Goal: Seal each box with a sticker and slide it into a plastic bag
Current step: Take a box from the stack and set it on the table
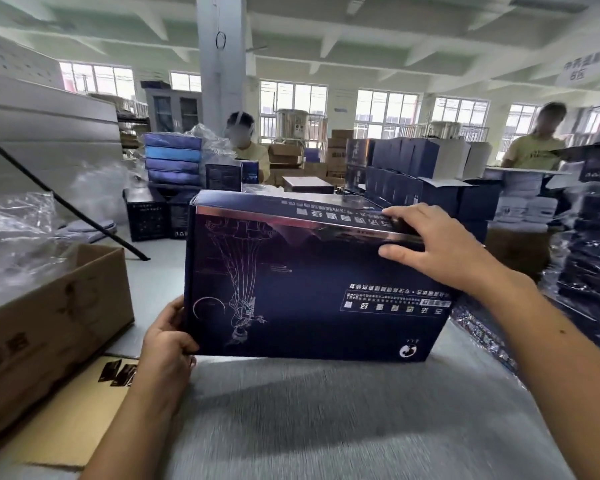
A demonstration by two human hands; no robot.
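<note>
The fingers of the left hand lay behind the lower left corner of the box; only the thumb showed on the front face. The right hand pinched the upper edge with the thumb and one finger; the remaining fingers were concealed. The rear and underside of the box were out of sight. Its print was too small to read. The near surface of the table was motion-blurred. The carton was cut off by the left edge, the bagged boxes by the right edge. The left wrist partly covered the dark strips. The hanging sign was illegible.
</note>
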